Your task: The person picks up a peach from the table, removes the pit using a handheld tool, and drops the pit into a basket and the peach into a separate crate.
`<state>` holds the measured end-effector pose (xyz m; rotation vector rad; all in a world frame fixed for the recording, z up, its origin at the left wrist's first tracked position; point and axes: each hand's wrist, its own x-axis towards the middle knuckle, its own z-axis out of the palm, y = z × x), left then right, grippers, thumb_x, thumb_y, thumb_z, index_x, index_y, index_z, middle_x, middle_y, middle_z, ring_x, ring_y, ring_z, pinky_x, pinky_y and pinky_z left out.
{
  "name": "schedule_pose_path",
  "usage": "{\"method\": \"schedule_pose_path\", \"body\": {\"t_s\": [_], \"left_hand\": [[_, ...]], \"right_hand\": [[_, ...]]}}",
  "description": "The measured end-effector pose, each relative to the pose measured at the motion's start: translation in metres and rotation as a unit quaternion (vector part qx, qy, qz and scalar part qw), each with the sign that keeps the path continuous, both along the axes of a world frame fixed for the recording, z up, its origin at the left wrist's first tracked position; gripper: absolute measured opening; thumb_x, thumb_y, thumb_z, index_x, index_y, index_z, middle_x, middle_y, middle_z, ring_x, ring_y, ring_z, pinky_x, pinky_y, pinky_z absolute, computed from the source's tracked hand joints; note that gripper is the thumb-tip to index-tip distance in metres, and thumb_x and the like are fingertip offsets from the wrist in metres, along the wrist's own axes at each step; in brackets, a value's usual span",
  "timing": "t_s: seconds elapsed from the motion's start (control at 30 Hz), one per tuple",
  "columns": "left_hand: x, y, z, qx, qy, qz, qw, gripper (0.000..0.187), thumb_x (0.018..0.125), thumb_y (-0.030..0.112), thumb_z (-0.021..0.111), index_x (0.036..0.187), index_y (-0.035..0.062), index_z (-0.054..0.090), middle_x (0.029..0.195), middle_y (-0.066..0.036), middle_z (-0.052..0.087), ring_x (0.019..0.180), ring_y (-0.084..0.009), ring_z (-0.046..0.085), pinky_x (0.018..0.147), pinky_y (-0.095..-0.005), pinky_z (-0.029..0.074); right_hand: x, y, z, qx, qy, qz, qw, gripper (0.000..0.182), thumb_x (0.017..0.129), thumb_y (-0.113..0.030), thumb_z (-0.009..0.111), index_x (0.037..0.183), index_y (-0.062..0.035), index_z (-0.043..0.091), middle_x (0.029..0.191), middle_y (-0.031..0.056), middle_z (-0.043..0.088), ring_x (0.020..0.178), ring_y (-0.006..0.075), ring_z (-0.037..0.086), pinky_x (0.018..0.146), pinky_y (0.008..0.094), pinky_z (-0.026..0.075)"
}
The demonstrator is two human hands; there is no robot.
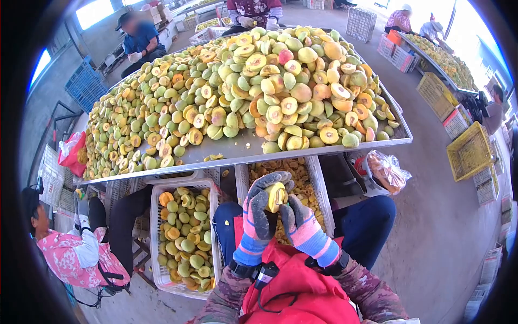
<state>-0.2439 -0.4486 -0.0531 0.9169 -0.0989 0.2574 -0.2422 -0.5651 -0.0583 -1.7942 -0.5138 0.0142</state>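
In its grey and pink striped glove, my left hand [263,208] is wrapped round a yellow-green cut fruit [277,197]. My right hand [302,218], gloved the same way, has its fingers bent at the fruit's right side; what they hold, if anything, is too small to name. Both hands are above my lap, over a white crate of small orange-brown pieces [313,200]. Beyond them stands a metal table [237,143] heaped with green, yellow and reddish fruit, many pieces cut open.
A white crate [216,237] of cut fruit is at my left. A co-worker [81,248] in pink sits further left, and others sit around the tables. A plastic bag [387,171] lies under the table's right side. Yellow crates [468,152] stand on the right.
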Motion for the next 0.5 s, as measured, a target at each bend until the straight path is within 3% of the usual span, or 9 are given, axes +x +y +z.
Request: {"method": "schedule_pose_path", "body": {"t_s": [0.13, 0.17, 0.27, 0.3, 0.33, 0.4, 0.43, 0.47, 0.5], "left_hand": [[-0.008, -0.003, 0.001, 0.031, 0.008, 0.089, 0.996, 0.035, 0.092, 0.033, 0.044, 0.096, -0.0005, 0.055, 0.101, -0.017, 0.058, 0.091, -0.0271, 0.059, 0.082, -0.0403, 0.048], [-0.005, -0.007, 0.01, -0.109, 0.028, 0.109, 0.988, 0.035, 0.094, 0.031, 0.044, 0.079, 0.0008, 0.052, 0.086, -0.016, 0.059, 0.076, -0.0249, 0.059, 0.069, -0.0369, 0.05], [-0.005, 0.001, 0.009, -0.053, 0.071, 0.111, 0.99, 0.04, 0.095, 0.031, 0.044, 0.069, 0.0011, 0.051, 0.075, -0.015, 0.059, 0.065, -0.0227, 0.058, 0.06, -0.0329, 0.048], [-0.006, -0.002, 0.018, 0.025, 0.072, 0.147, 0.986, 0.043, 0.095, 0.029, 0.044, 0.064, 0.0001, 0.052, 0.068, -0.014, 0.058, 0.059, -0.022, 0.057, 0.057, -0.0314, 0.048], [-0.007, -0.001, 0.017, 0.025, 0.073, 0.146, 0.986, 0.043, 0.095, 0.029, 0.044, 0.064, 0.0001, 0.052, 0.068, -0.014, 0.058, 0.059, -0.022, 0.057, 0.057, -0.0314, 0.048], [-0.008, 0.005, 0.011, 0.141, 0.03, 0.105, 0.984, 0.043, 0.095, 0.027, 0.043, 0.065, -0.0017, 0.054, 0.069, -0.015, 0.059, 0.059, -0.0212, 0.058, 0.056, -0.0305, 0.047], [-0.007, 0.01, 0.003, 0.157, 0.006, 0.074, 0.985, 0.041, 0.094, 0.024, 0.043, 0.065, -0.0019, 0.056, 0.069, -0.016, 0.06, 0.059, -0.0222, 0.058, 0.055, -0.0312, 0.047], [-0.005, 0.011, 0.005, 0.157, 0.006, 0.075, 0.985, 0.041, 0.094, 0.024, 0.043, 0.065, -0.0019, 0.056, 0.069, -0.016, 0.06, 0.059, -0.0222, 0.058, 0.055, -0.0312, 0.047], [-0.003, 0.011, 0.006, 0.074, -0.039, -0.006, 0.996, 0.04, 0.094, 0.022, 0.043, 0.063, -0.0011, 0.054, 0.067, -0.015, 0.059, 0.059, -0.0227, 0.058, 0.056, -0.0318, 0.047]], "right_hand": [[-0.002, 0.005, -0.013, 0.011, -0.005, 0.044, 0.999, 0.021, 0.091, -0.018, 0.049, 0.1, 0.0005, 0.049, 0.079, 0.0257, 0.058, 0.077, 0.0458, 0.056, 0.06, 0.046, 0.045], [-0.005, 0.005, -0.015, 0.002, 0.008, 0.064, 0.998, 0.021, 0.091, -0.017, 0.05, 0.102, 0.001, 0.05, 0.077, 0.024, 0.058, 0.073, 0.0437, 0.057, 0.06, 0.0433, 0.045], [-0.007, 0.003, -0.026, 0.001, -0.058, 0.13, 0.99, 0.02, 0.091, -0.014, 0.05, 0.103, 0.002, 0.051, 0.075, 0.0224, 0.057, 0.067, 0.0398, 0.057, 0.059, 0.0407, 0.046], [-0.009, 0.002, -0.029, 0.051, 0.091, 0.159, 0.982, 0.018, 0.091, -0.016, 0.051, 0.101, -0.0011, 0.053, 0.072, 0.014, 0.058, 0.059, 0.0282, 0.057, 0.055, 0.0347, 0.045], [-0.009, -0.001, -0.029, 0.051, 0.092, 0.159, 0.982, 0.018, 0.091, -0.016, 0.051, 0.101, -0.0011, 0.053, 0.072, 0.014, 0.058, 0.059, 0.0282, 0.057, 0.055, 0.0347, 0.045], [-0.011, -0.008, -0.018, 0.238, 0.397, 0.244, 0.852, 0.015, 0.092, -0.019, 0.052, 0.099, -0.0064, 0.054, 0.072, 0.0037, 0.057, 0.056, 0.0168, 0.054, 0.052, 0.0291, 0.044], [-0.011, -0.013, -0.021, 0.274, 0.479, 0.279, 0.786, 0.014, 0.094, -0.021, 0.05, 0.101, -0.0108, 0.055, 0.076, -0.0016, 0.055, 0.06, 0.0091, 0.052, 0.052, 0.0239, 0.042], [-0.006, -0.018, -0.023, 0.274, 0.478, 0.28, 0.786, 0.014, 0.094, -0.021, 0.05, 0.101, -0.0108, 0.055, 0.076, -0.0016, 0.055, 0.06, 0.0091, 0.052, 0.052, 0.0239, 0.042], [-0.001, -0.023, -0.024, 0.324, 0.533, 0.385, 0.681, 0.015, 0.094, -0.021, 0.049, 0.104, -0.0108, 0.055, 0.079, -0.0003, 0.055, 0.064, 0.0094, 0.053, 0.055, 0.0239, 0.043]]}}
